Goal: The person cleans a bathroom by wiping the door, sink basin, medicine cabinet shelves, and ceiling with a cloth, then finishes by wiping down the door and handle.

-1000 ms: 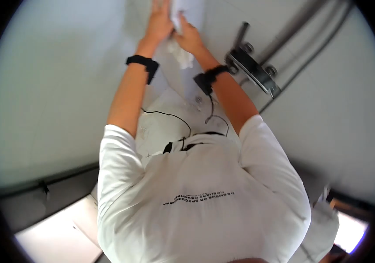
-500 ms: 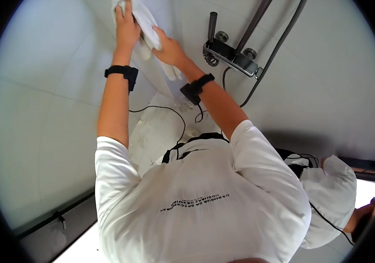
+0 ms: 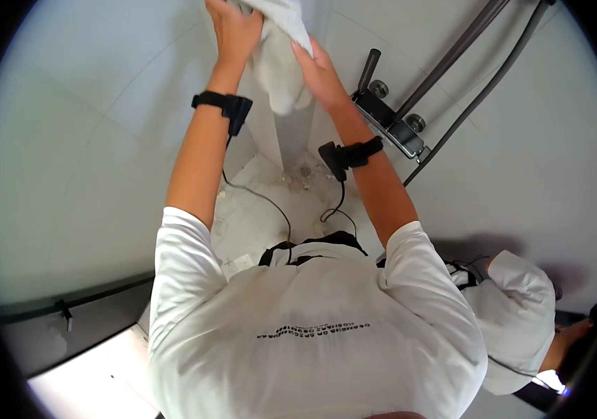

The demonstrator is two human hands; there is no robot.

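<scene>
Cloth (image 3: 281, 73) between left hand (image 3: 238, 31) and right hand (image 3: 322, 75), touching both, end hanging

"What's that by the right hand (image 3: 319, 73)?"
"A soft, fuzzy white cloth (image 3: 279, 66)."
"And the shower fixture (image 3: 393, 126) beside that hand?"
"Shiny dark metal. The wall (image 3: 522, 160) behind looks smooth."

We wore a white short-sleeved shirt (image 3: 319, 328) with dark lettering (image 3: 316, 331), partly illegible. Each wrist bore a black strap; both the left unit (image 3: 236, 112) and the right unit (image 3: 333, 159) were black, blocky, with thin black cables (image 3: 260, 193). Black fabric (image 3: 337, 239) showed beyond the hem.
</scene>
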